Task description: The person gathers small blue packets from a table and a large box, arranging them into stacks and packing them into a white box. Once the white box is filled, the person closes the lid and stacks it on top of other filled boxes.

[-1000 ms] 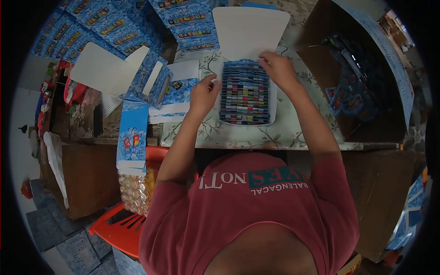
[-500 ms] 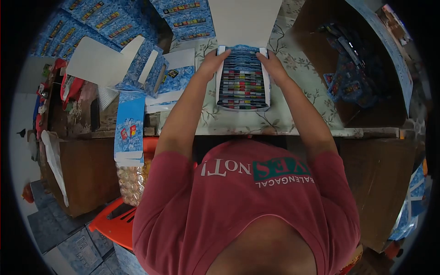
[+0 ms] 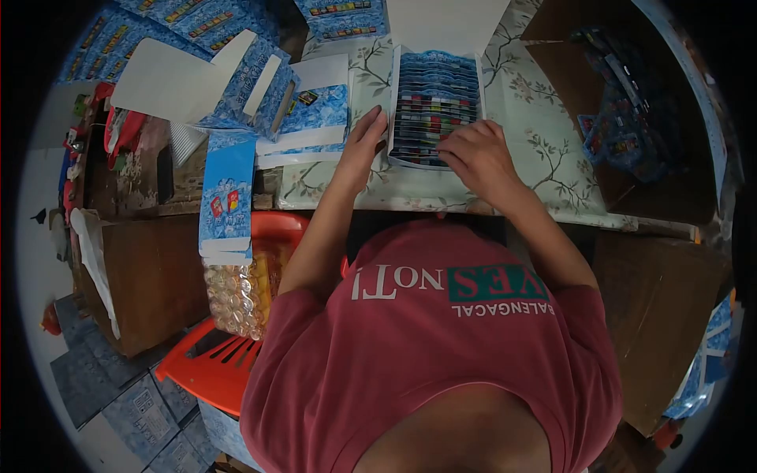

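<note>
A white-walled carton (image 3: 392, 118) stands on the table with its lid raised, filled with a row of flat blue sachets (image 3: 438, 79), several showing red, green and white edges. Beside the carton's near left wall is my left hand (image 3: 364, 150), open, its fingers stretched and close together, apart from the box. Over the near right corner lies my right hand (image 3: 482, 162), its fingers bent together against the front sachets. Whether a sachet is between those fingertips is hidden.
An opened blue carton (image 3: 244, 87) and a flat printed sheet (image 3: 315, 118) lie to the left. Stacked blue boxes (image 3: 197, 27) rise behind. At right, a large brown cardboard box (image 3: 552, 71) holds loose sachets (image 3: 631, 134). A red chair (image 3: 213, 366) is at lower left.
Both hands have left the carton's far side edges and come nearer to me. My right hand has gone to the front sachets; my left is off the box.
</note>
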The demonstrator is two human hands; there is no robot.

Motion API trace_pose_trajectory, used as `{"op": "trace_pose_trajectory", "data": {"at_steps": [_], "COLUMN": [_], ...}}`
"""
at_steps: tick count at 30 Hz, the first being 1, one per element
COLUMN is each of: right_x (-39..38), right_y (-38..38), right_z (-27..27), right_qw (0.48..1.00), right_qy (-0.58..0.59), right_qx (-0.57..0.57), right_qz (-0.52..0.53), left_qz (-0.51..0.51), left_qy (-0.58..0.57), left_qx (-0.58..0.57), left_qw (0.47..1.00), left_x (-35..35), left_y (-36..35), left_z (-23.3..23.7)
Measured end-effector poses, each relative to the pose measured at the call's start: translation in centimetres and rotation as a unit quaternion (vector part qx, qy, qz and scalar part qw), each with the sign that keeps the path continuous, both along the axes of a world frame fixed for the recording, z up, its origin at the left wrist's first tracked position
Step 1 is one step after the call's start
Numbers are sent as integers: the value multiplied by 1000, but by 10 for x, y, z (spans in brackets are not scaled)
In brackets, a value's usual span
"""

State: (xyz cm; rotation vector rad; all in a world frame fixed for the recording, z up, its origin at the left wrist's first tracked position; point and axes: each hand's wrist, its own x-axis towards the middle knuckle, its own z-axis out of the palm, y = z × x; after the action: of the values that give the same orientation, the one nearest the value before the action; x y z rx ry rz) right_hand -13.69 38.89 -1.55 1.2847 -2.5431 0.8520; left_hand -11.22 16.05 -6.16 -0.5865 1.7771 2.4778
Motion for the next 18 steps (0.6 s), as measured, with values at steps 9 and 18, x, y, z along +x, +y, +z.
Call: {"op": "trace_pose_trajectory", "data": {"at_steps": [9,18], "right_x": [32,29], "right_y": [-2,-6], "right_z": [-25,-25], "right_qw": [997,998], "right_qy": [72,52], "right_qx": [0,21], "right_qz": [-36,-29], "left_qz": [106,128], "left_qy": [96,119], "left_qx": [-275,-540], "left_qw": [951,823], "left_x": [-2,-6], "left_y": [-19,-19], "left_z": [-51,-62]}}
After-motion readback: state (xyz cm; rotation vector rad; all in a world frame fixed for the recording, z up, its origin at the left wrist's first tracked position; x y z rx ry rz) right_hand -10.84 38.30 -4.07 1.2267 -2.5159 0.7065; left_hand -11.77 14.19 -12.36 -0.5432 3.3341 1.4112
